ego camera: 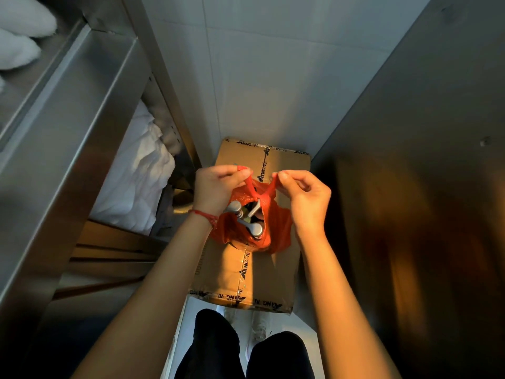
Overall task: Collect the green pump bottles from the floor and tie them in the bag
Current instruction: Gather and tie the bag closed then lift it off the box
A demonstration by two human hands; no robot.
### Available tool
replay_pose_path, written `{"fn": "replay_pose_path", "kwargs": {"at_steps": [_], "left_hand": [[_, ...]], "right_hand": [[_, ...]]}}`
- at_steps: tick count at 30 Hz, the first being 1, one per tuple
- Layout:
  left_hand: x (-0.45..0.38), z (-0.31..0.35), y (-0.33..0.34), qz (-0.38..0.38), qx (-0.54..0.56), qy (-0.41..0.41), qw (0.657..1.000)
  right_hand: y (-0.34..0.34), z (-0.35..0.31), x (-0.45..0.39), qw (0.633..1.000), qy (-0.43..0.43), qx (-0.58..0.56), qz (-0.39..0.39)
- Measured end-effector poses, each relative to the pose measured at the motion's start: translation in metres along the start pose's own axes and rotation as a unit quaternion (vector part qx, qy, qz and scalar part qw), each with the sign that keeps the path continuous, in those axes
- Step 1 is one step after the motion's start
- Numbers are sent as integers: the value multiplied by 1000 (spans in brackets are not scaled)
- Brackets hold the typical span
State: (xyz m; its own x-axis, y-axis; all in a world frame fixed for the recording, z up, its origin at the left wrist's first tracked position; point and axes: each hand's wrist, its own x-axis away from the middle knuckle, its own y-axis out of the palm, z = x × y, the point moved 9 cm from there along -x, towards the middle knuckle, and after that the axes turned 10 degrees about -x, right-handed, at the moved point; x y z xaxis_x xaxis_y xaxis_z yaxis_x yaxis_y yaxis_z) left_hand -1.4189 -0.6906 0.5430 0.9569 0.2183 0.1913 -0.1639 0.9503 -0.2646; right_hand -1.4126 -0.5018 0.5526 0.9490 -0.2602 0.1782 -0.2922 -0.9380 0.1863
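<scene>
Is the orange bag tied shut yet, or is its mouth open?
Open. The orange bag gapes, grey pump heads showing inside, while the left hand and right hand each pinch a handle apart.

Bare forearms, red cord bracelet (205, 215) on the left wrist, black trousers (218, 348), pale shoes (258, 328).

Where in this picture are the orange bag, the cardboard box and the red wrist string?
orange bag (278, 228): head view, its right side wall.
cardboard box (273, 274): head view, bare top near the tape.
red wrist string (203, 213): head view, strand across the left wrist.
</scene>
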Motion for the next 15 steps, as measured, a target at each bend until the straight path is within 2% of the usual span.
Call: {"fn": "replay_pose_path", "kwargs": {"at_steps": [2,6,11,15], "left_hand": [[-1,16,17,-52,-40,50,997],[-3,24,38,-110,-49,65,991],[0,25,42,-104,-3,39,994],[4,23,38,-93,1,22,995]], "right_hand": [[10,-9,0,999,-28,39,-24],[21,-17,-2,996,-50,49,-46],[22,-13,-6,995,-22,45,-84],[14,10,3,991,51,-3,-124]]}}
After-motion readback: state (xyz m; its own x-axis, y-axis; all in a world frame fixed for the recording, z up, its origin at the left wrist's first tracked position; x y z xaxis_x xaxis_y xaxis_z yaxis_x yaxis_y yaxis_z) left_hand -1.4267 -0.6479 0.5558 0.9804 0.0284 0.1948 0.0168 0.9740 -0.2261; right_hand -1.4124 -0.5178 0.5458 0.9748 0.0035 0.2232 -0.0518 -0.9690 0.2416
